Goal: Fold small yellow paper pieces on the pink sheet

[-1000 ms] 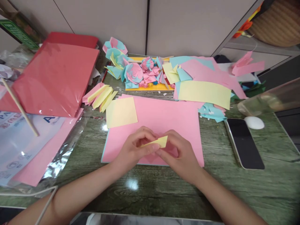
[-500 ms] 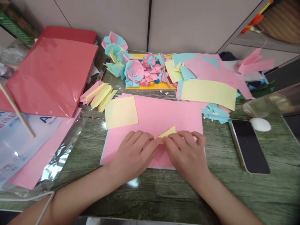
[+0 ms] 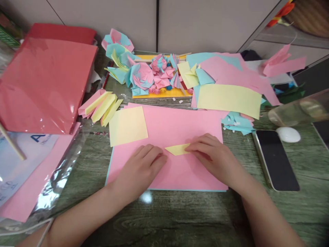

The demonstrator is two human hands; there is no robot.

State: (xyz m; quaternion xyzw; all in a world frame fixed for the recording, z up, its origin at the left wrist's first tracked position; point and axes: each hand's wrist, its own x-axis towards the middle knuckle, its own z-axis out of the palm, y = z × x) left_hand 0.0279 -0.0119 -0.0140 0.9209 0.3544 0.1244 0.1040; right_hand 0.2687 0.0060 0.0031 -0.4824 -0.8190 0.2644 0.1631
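At center frame, our right hand pinches one end of a folded yellow paper beside our curled left hand, its grip unclear, while folded strips at center left look done and a yellow square lies unfolded.

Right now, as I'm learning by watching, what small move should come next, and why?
Probably bring the left hand onto the free left end of the yellow paper to steady it: the right hand holds only its right end, while the left hand sits close by without touching it.
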